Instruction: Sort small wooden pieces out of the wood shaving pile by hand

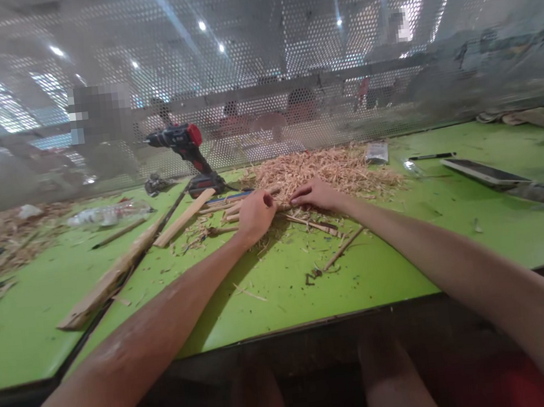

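My left hand [257, 216] is closed around a small brown cylindrical piece, whose round end [268, 200] shows at the top of the fist. Just to its right, my right hand [317, 195] has its fingers pinched at the near edge of the wood shavings pile [317, 166]; what they hold, if anything, is too small to name. Thin sticks [313, 225] lie on the green table just below the hands, and more sticks [238, 208] lie beside my left hand.
A cordless drill [189, 151] stands behind left. A flat wood strip [185, 218] and a long wooden piece [109, 279] lie left. A phone [485, 171] and pen [426, 157] lie right. Perforated metal screen [247, 57] behind; a loose stick [343, 248] in front.
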`<state>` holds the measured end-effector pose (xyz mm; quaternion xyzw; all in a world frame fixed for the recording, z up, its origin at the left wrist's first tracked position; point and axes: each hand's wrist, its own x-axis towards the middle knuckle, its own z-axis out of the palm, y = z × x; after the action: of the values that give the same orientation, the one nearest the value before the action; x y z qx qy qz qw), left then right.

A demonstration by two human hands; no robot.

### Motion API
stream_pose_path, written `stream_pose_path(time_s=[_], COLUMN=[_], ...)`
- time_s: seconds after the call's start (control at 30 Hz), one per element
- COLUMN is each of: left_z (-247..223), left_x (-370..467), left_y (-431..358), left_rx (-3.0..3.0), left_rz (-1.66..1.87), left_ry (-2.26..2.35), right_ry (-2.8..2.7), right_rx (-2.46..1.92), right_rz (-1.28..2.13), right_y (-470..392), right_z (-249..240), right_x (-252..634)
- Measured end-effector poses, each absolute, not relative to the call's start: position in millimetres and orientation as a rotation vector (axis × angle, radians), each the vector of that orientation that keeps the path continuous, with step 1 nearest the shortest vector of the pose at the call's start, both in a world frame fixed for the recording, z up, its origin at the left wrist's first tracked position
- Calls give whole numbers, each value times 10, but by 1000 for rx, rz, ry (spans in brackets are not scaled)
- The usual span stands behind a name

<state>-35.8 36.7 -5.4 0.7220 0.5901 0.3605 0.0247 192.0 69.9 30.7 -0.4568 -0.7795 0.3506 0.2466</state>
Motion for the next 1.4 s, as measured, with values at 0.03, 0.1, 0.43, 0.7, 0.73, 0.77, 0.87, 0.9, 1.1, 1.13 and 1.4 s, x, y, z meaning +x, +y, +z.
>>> stream_pose_path(time_s=[0.03,0.1,0.43,0.7,0.73,0.77,0.87,0.9,1.1,1.13,1.4], left_z=[-51,-47,-47,-43,-48,-53,-65,-67,-58,-56,-46], left_x=[-357,-356,-369,-361,-359,-358,-356,-356,-365,-366,-348], left_y=[364,358,369,370,371,373,381,382,381,381,371], left_rx=[2233,2243,2240,2203,2207,2212,2228,2235,2262,2261,2254], left_rz=[1110,1108,1119,1101,1107,1112,1124,1125,1116,1111,1101], left_ry=[1824,1817,1820,1871,1870,1864,1846,1843,1842,1840,1836], right_ry=[-2123,-2116,-2069,-2146,-2151,-2153,-2148,-2143,-2132,-2135,-2147], right_rx=[-1247,-1246,-1203,-1151,-1141,-1134,-1138,-1149,-1181,-1173,-1118], right_rz=[958,963,1005,1017,1021,1026,1032,1028,984,988,1052], right_y=[688,675,709,720,732,742,751,747,713,713,735], right_z=[317,327,286,300,294,290,286,286,289,289,306], right_x=[1918,1915,1910,1939,1942,1943,1936,1931,1927,1931,1950])
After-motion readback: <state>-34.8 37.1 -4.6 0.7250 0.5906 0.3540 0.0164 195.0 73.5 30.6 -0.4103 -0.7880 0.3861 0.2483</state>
